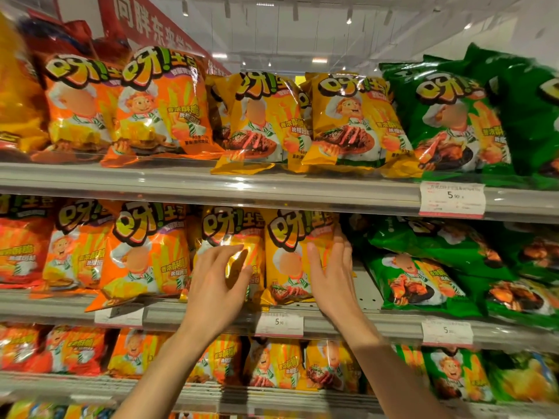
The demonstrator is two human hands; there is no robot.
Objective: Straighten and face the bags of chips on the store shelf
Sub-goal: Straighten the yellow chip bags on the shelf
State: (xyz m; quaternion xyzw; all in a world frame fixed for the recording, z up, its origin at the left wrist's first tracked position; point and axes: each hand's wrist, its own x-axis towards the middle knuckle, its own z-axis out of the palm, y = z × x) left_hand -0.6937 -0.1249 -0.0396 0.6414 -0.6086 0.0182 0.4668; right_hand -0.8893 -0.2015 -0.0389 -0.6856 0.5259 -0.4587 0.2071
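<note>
From the head camera, both bare forearms reach up and forward to the middle shelf of a grey store rack. The left hand hovers in front of a glossy yellow chip bag with a cartoon chef, its fingers spread apart and slightly bent, holding nothing; whether the tips touch the foil cannot be told. The right hand lies along the right edge of the neighbouring yellow chef-print chip bag, its fingers straight and close together, pressed flat against the bag's side with the thumb against its front. Both yellow bags stand upright near the front lip of the middle shelf, side by side and touching.

Left of them on the same shelf stand orange chef-print chip bags, the nearest tilted with its bottom corner hanging over the shelf lip. Right of the right hand, green chef-print chip bags lie slumped and leaning back, with a gap of bare shelf between them and the yellow bags.

The upper shelf carries the same orange, yellow and green bags in a row behind a clear plastic lip. White price labels are clipped to the shelf fronts. The lowest visible shelf, near the bottom, holds more bags, partly hidden by the arms.
</note>
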